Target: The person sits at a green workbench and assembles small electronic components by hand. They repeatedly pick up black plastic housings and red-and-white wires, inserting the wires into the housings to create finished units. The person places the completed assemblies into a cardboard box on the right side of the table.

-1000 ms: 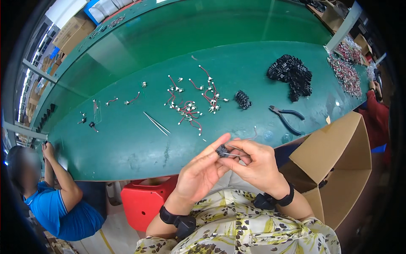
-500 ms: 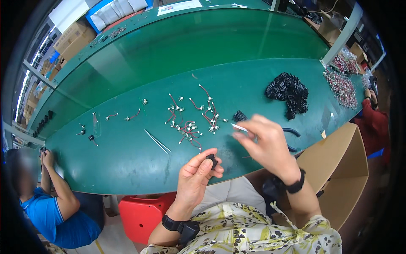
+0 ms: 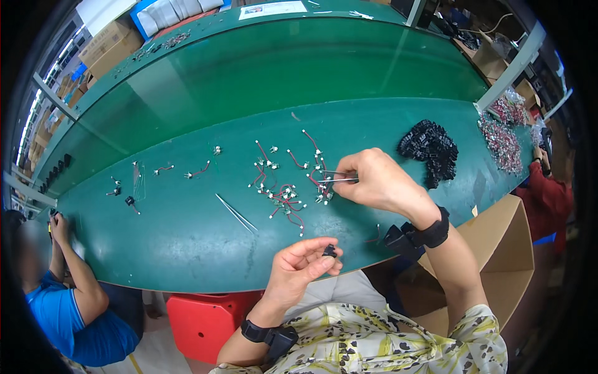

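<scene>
Between the thumb and fingers of my left hand is a small black plastic part, held just above the table's near edge. My right hand grips a pair of tweezers, its tips pointing left. Those tips reach the right side of a loose cluster of small white connectors with red wires; whether they pinch one I cannot tell. A second pair of tweezers lies on the table left of the cluster. To the right of my right hand is a heap of black plastic parts.
A large pile of red-and-white wired pieces lies at the table's far right. An open cardboard box stands beside my right forearm. At left sits a co-worker in a blue shirt, near a red stool. Another person in red is at right.
My right hand has moved up and left, bringing the tweezers over the wired connectors. My left hand still holds the black part, now a little lower and farther right. The view has shifted slightly.
</scene>
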{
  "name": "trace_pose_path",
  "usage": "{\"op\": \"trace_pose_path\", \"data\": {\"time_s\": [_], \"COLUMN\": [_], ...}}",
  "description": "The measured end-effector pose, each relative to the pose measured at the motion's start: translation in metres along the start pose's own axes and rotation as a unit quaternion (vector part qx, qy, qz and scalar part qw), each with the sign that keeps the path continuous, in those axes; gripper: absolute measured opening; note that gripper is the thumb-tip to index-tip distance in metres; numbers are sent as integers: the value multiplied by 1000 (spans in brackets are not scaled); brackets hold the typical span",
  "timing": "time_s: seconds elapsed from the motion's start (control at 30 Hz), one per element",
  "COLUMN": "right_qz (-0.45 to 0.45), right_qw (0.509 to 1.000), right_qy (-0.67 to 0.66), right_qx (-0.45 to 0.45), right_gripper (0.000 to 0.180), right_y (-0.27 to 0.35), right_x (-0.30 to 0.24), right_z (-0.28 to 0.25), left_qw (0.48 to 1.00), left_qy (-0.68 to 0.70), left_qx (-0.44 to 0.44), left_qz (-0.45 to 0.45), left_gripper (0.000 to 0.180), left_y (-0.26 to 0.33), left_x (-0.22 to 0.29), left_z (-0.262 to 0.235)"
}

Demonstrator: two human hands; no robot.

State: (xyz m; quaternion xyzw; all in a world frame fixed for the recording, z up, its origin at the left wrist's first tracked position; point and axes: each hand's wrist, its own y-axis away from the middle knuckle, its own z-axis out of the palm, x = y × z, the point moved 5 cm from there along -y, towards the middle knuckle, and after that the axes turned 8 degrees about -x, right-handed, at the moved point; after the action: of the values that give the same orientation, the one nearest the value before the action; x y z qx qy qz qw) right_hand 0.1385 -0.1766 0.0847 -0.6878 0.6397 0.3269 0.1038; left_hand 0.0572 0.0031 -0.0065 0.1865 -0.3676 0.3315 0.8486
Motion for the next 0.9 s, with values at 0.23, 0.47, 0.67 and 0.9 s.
{"op": "trace_pose_path", "data": {"time_s": [0.23,0.47,0.67,0.9], "right_qz": [-47,3,29,-47], "right_qw": [890,759,653,785], "right_qy": [-454,-650,-756,-618], "right_qx": [0,27,-10,29], "right_gripper": [15,17,19,16], "right_y": [40,101,123,132], "right_x": [1,14,23,21], "right_z": [20,89,108,87], "left_qw": [998,991,994,993], "left_qy": [3,-96,-75,-96], "left_qx": [5,-36,-55,-42], "left_qz": [60,82,54,52], "left_gripper": [32,31,30,29], "left_y": [4,16,23,25], "left_x": [7,13,2,-6], "left_z": [11,38,49,46]}}
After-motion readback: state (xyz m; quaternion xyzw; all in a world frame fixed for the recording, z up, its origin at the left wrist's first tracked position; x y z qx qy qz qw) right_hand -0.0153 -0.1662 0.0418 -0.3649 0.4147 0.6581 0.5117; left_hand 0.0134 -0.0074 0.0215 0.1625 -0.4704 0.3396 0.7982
